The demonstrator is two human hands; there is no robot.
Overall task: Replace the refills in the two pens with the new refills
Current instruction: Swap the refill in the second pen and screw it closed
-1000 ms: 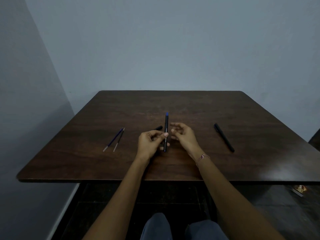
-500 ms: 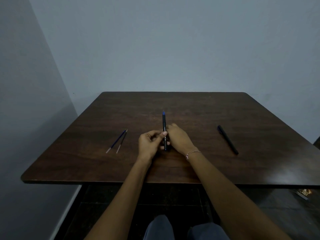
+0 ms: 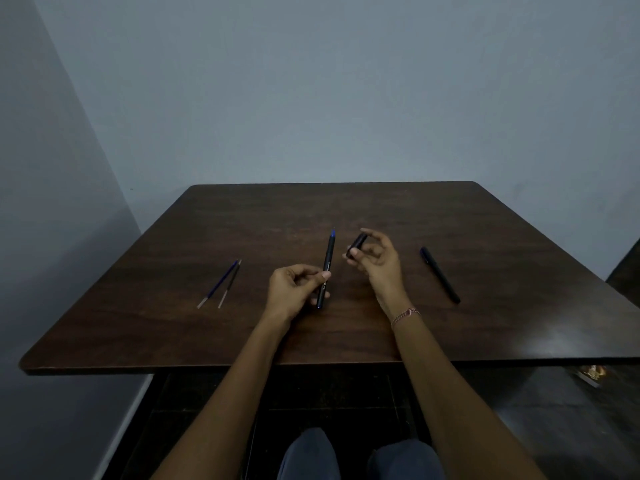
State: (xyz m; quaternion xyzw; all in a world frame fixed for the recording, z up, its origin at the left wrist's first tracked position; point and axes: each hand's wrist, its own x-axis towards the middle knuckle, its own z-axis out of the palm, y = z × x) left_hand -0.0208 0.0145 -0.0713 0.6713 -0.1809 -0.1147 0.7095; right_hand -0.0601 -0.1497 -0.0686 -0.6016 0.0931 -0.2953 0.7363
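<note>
Right hand [image 3: 381, 266] pulled away, pinching the black cap [image 3: 356, 244].
Left hand [image 3: 294, 289] pinched the uncapped pen [image 3: 328, 263]; refills [image 3: 219, 284] left of its fingers [image 3: 311, 273] lay unused.

You had a dark wooden table [image 3: 485, 323] with rounded corners in front of you. It stood before a plain grey-blue wall [image 3: 346, 98], and a second wall [image 3: 41, 202] ran along your left. A thin pinkish bracelet [image 3: 406, 314] circled your right wrist. Below the table's near right edge, a small shiny packet [image 3: 590, 374] lay on the dark floor [image 3: 554, 427]. A pale skirting strip [image 3: 128, 420] ran at lower left.
</note>
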